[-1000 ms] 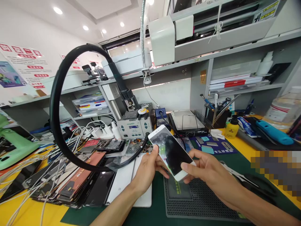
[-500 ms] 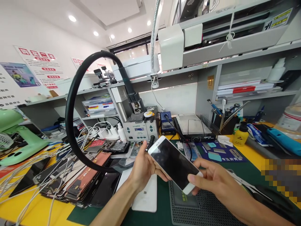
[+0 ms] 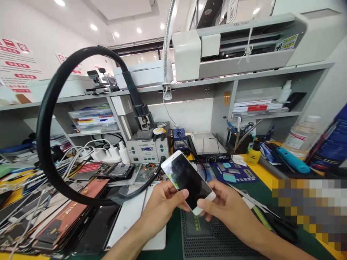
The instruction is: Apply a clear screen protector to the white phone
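Between my two hands a white smartphone (image 3: 187,180) is held tilted, its dark screen facing me. My left hand (image 3: 169,198) grips the phone's left long edge, the thumb lying over the screen side and the fingers behind. The lower right end is pinched by my right hand (image 3: 221,200), thumb in front near the bottom bezel. Below the phone lies a grey textured work mat (image 3: 217,240) on the green bench covering. A white tablet-like panel (image 3: 155,234) rests under my left forearm, partly covered by it.
Stacked phone and screen parts (image 3: 73,213) fill the left side, below a looping black hose (image 3: 43,119). Behind stand a grey hot-air station (image 3: 148,150) and a flat heating plate (image 3: 207,144). To the right are scissors (image 3: 257,202) and a yellow bottle (image 3: 254,153).
My left thumb has come down from beside the phone onto its screen side. My view has turned to the right, and the phone stays in both hands.
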### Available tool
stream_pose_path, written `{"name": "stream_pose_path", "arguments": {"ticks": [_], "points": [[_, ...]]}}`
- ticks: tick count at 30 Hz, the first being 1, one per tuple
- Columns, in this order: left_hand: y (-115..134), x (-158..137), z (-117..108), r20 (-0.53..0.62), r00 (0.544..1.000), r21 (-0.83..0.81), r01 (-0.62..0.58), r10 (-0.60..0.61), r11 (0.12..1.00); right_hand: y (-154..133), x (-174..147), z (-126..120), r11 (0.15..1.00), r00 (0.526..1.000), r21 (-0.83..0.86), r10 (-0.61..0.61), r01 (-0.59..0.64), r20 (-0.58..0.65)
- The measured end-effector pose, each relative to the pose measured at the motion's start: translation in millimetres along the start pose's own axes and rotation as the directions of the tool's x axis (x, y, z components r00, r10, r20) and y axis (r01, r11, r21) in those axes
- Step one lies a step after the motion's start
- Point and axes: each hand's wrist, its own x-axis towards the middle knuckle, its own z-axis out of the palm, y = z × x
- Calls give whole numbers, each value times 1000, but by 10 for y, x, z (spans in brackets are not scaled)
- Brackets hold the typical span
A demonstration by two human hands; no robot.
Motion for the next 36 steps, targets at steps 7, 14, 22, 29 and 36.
{"name": "stream_pose_path", "arguments": {"ticks": [7, 14, 22, 29, 36], "points": [[2, -23, 1, 39, 998, 24, 42, -43, 999, 23, -37, -26, 983, 1000, -181, -4, 5, 6], [26, -54, -42, 143, 989, 54, 41, -49, 998, -98, -69, -111, 989, 950, -134, 102, -64, 294], [64, -86, -101, 217, 973, 48, 65, -74, 997, -213, -108, -176, 985, 903, -102, 168, -138, 397], [87, -82, -108, 251, 967, 18, 43, -46, 999, -281, -121, -218, 975, 869, -192, 192, -114, 456], [117, -86, -84, 272, 961, 1, 58, -56, 998, -265, -82, -236, 989, 890, -120, 130, -85, 437]]}}
